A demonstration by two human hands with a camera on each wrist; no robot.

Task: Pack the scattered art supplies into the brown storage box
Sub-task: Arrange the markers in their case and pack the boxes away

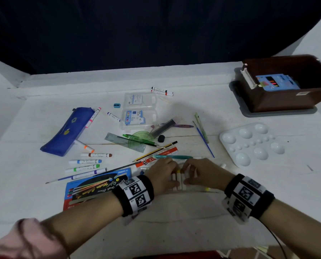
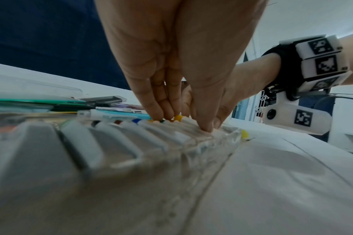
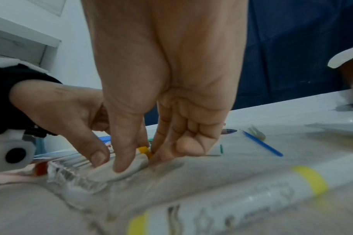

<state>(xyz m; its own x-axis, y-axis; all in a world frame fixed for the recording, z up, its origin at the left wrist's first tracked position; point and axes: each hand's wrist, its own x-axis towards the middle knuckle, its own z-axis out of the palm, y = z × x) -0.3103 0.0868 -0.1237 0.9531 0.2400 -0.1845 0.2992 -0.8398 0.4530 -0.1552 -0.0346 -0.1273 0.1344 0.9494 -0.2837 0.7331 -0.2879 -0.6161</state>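
A clear plastic tray of white paint tubes [image 1: 178, 181] lies near the front middle of the white table. My left hand [image 1: 171, 176] holds its left part, fingertips on the tube caps and thumb [image 2: 205, 127] pressing on the tubes [image 2: 119, 143]. My right hand [image 1: 188, 174] meets it from the right and pinches a white tube with a yellow cap [image 3: 143, 150] between thumb [image 3: 121, 165] and fingers. The brown storage box [image 1: 286, 101] stands open at the far right, with a blue box of pens [image 1: 277, 82] inside.
A white palette [image 1: 253, 144] lies right of the hands. Markers [image 1: 85, 161], a blue pencil case [image 1: 66, 131], a clear marker case [image 1: 137, 113], rulers, pens and brushes lie scattered left and ahead. A yellow-banded marker [image 3: 252, 190] lies by my right wrist.
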